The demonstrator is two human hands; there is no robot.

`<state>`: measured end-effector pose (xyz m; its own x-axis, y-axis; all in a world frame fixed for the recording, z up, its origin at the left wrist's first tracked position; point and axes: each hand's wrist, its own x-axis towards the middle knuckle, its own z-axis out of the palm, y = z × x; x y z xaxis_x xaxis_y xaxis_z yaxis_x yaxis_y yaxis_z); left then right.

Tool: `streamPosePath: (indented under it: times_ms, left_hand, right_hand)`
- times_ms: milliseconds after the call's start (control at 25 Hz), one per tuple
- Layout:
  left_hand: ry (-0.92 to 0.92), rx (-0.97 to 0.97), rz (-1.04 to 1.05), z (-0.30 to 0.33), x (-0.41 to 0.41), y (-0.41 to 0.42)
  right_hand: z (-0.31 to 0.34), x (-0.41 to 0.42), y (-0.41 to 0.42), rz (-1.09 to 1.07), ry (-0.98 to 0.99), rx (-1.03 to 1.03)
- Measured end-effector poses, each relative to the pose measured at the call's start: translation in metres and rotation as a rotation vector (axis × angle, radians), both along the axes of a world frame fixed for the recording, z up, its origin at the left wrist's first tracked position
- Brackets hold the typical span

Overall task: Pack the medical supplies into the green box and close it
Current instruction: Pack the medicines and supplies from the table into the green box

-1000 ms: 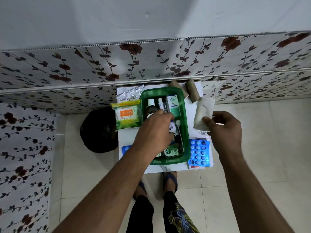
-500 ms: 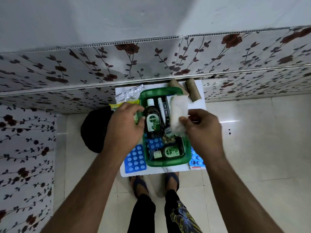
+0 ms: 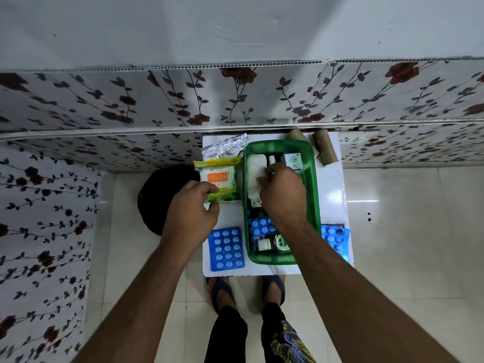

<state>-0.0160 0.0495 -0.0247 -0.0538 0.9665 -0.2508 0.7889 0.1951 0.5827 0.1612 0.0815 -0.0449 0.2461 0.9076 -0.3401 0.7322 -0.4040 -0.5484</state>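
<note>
The open green box (image 3: 313, 195) stands on a small white table (image 3: 331, 184). Inside it lie a white gauze roll (image 3: 253, 169), a white carton (image 3: 292, 161), a blue blister pack (image 3: 260, 226) and small bottles (image 3: 273, 243). My right hand (image 3: 284, 195) is inside the box, fingers pinching the gauze roll at its left side. My left hand (image 3: 192, 213) is left of the box, thumb and fingers closed on the lower corner of a cotton-swab packet (image 3: 218, 180) that rests on the table.
A silver foil strip (image 3: 225, 148) lies behind the swab packet. Blue blister packs lie at the front left (image 3: 226, 248) and front right (image 3: 335, 238). Two brown rolls (image 3: 324, 150) sit at the back right. A black round object (image 3: 159, 195) is on the floor, left.
My right hand carried the gauze roll from the table's right side into the box. My left hand left the box and took hold of the swab packet.
</note>
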Motion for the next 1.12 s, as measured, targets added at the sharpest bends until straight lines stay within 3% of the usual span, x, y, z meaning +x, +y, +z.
streamPosePath:
  times_ms: [120,280,400,520,880,1120]
  left_hand:
    - [-0.036,-0.028,0.026,-0.002,-0.004,-0.009]
    - [-0.085,-0.195,0.108,-0.009,-0.01,-0.038]
    - [-0.034,-0.327,0.076,-0.021,-0.007,-0.063]
    - [0.046,-0.295,0.013,-0.031,-0.001,-0.077]
    - [0.138,-0.161,-0.056,-0.042,0.004,-0.076]
    - [-0.054,-0.216,0.031,-0.008,-0.017,-0.066]
  right_hand:
    - [0.018,0.012,-0.01,0.021,0.002,0.069]
    - [0.063,0.068,-0.054,-0.29,0.085,0.285]
    - [0.045,0.12,-0.096,-0.374,-0.047,0.03]
    - [0.01,0.138,-0.126,-0.295,-0.077,-0.311]
    - [-0.013,0.139,-0.135,-0.365,-0.026,-0.262]
    - [0.011,0.155,-0.126,-0.474,0.201,-0.214]
